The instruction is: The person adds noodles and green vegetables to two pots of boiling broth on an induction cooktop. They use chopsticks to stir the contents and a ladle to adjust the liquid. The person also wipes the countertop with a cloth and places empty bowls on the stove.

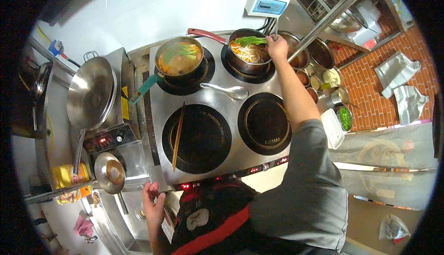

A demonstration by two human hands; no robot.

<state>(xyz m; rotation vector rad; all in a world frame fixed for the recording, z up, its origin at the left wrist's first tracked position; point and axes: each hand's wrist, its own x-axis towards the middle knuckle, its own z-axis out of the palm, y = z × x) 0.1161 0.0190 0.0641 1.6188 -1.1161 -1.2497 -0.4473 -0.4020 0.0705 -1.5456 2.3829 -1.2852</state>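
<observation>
At the right rim of a saucepan [247, 62] with a red handle is my right hand [277, 48], closed around the end of some leafy greens [250, 40]. The greens lie over noodles [251, 53] in reddish broth. Left of it, a pan [178, 59] with a green handle holds steaming broth and greens. A metal spoon [237, 93] rests on the steel cooktop [222, 97] between the burners, and wooden chopsticks [178, 137] lie across the front left burner. My left hand [154, 199] is low beside the cooktop's front left corner, fingers loosely bent, holding nothing.
A wok [91, 92] stands on a separate burner at left, with a ladle [110, 173] above the steel sink [119, 217]. Metal pots [321, 54], small containers of ingredients and a bowl of chopped greens [344, 117] stand at right, near a slanting metal pole [333, 17].
</observation>
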